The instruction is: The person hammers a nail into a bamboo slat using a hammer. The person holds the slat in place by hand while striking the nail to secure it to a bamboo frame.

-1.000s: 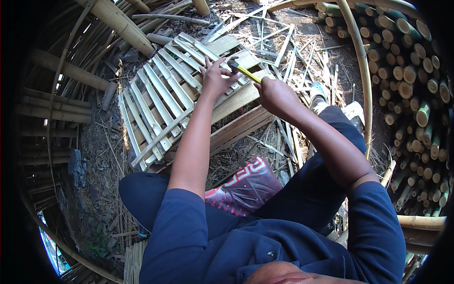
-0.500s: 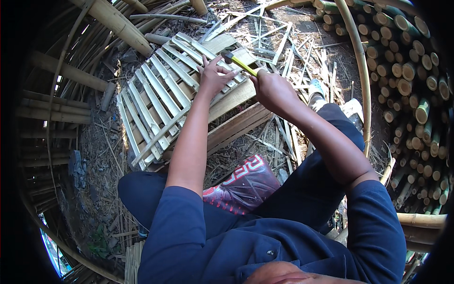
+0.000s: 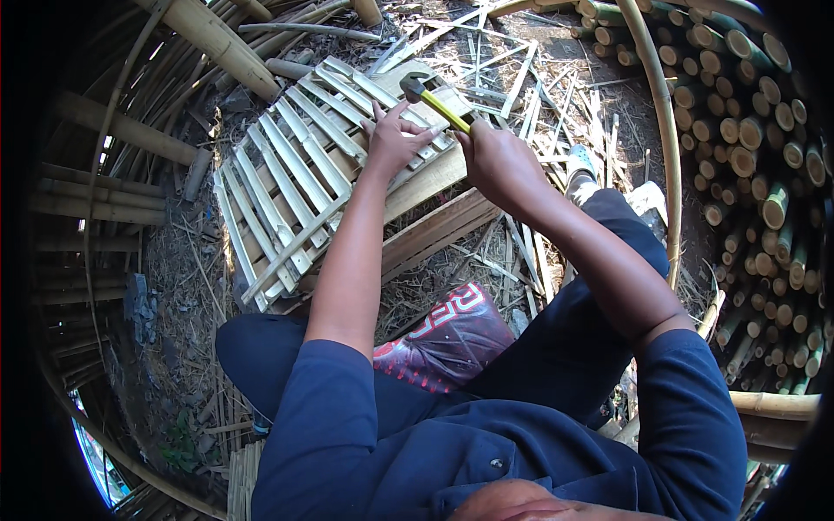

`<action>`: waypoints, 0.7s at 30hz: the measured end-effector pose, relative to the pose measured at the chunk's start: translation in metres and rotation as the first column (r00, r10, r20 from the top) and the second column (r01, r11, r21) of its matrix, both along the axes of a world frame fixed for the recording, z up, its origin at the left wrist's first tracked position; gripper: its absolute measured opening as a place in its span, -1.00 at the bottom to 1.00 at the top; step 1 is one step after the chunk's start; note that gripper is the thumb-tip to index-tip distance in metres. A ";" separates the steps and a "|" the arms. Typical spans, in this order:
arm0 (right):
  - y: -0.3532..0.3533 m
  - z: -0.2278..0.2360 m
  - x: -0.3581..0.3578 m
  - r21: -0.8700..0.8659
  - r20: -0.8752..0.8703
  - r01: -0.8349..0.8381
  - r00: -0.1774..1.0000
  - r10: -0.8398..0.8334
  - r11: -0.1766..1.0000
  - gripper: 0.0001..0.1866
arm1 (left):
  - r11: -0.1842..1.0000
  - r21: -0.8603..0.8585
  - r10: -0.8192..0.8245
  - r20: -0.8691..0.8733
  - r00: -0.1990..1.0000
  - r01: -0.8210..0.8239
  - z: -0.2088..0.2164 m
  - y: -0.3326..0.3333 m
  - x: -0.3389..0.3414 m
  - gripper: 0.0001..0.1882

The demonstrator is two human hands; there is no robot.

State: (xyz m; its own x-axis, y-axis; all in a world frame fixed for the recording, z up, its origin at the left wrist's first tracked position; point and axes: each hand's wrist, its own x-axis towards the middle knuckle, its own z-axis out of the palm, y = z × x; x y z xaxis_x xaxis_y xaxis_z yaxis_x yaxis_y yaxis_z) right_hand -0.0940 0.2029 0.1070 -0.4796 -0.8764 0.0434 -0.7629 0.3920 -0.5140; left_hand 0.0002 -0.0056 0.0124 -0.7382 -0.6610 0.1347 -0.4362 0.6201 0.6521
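My right hand [image 3: 504, 169] is wrapped round the yellow handle of a hammer [image 3: 446, 111]. The dark hammer head [image 3: 413, 85] hovers just above my left hand's fingertips. Thumb and fingers apart, my left hand [image 3: 395, 143] rests on the far right part of a slatted bamboo panel [image 3: 300, 165]; whether a small nail is by its fingertips is too small to tell. Pale split slats run side by side across the panel, with one strip [image 3: 295, 247] crossing their near ends. Beneath the panel is a wooden board support [image 3: 439, 226].
Cut bamboo poles [image 3: 747, 130] are stacked at the right, behind an upright pole [image 3: 665, 156]. Loose bamboo strips [image 3: 521, 78] litter the ground beyond the panel. A dark red printed sack [image 3: 447, 339] lies between my legs. Thick bamboo poles [image 3: 213, 48] stand at the far left.
The hammer head has lifted up and slightly left, away from the slats. My right hand has tilted slightly with it, while my left hand and the panel hold their place.
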 end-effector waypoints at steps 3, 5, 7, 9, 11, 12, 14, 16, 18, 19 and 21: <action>-0.001 -0.021 -0.007 0.064 -0.011 -0.014 1.000 0.014 0.998 -0.59 | 1.000 -0.021 -0.012 0.023 1.000 0.013 -0.002 0.001 -0.003 -0.06; -0.005 -0.012 0.000 -0.042 -0.009 -0.001 1.000 0.000 0.999 -0.59 | 1.000 -0.008 -0.002 0.018 1.000 0.002 -0.002 -0.003 0.004 -0.07; -0.005 0.002 0.007 -0.089 0.004 0.022 1.000 -0.022 0.996 -0.58 | 1.000 0.007 -0.009 0.018 1.000 0.009 0.001 -0.003 0.003 -0.07; 0.002 -0.019 -0.003 0.042 -0.038 -0.016 0.999 0.017 0.999 -0.59 | 0.999 0.017 -0.033 0.022 0.999 0.033 0.004 0.002 -0.004 -0.07; 0.003 -0.022 -0.004 0.107 -0.034 -0.020 0.999 0.023 0.994 -0.64 | 1.000 -0.007 -0.028 0.027 0.999 0.028 0.002 0.005 -0.002 -0.06; 0.000 -0.015 -0.002 0.045 -0.025 -0.005 1.000 0.006 0.999 -0.64 | 1.000 -0.004 -0.020 0.028 0.999 0.021 0.002 0.005 0.002 -0.06; -0.002 0.000 0.003 -0.066 -0.004 0.026 1.000 -0.026 0.997 -0.66 | 1.000 -0.009 -0.019 0.025 1.000 0.020 0.002 0.002 0.002 -0.06; 0.001 -0.008 0.002 -0.006 -0.009 0.014 1.000 -0.014 1.000 -0.63 | 1.000 -0.023 -0.009 0.020 1.000 0.009 0.000 0.001 0.001 -0.06; 0.000 -0.018 -0.005 0.090 -0.041 -0.037 0.998 0.041 0.995 -0.60 | 0.999 -0.044 -0.006 0.027 1.000 0.008 -0.005 -0.002 -0.003 -0.06; 0.003 -0.024 -0.006 0.058 -0.033 -0.007 0.999 0.009 0.998 -0.62 | 0.999 -0.031 -0.014 0.040 0.999 0.015 -0.007 -0.003 -0.002 -0.06; -0.002 -0.002 0.002 -0.030 -0.037 0.017 0.999 -0.018 0.999 -0.63 | 1.000 -0.004 -0.006 0.036 0.999 0.006 -0.006 -0.002 0.000 -0.08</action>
State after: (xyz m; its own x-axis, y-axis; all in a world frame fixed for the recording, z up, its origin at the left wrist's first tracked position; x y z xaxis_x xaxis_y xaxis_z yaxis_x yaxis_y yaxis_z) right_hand -0.0915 0.2012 0.1055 -0.4924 -0.8660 0.0875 -0.7747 0.3903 -0.4975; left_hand 0.0000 -0.0074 0.0062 -0.7466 -0.6559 0.1111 -0.4556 0.6257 0.6332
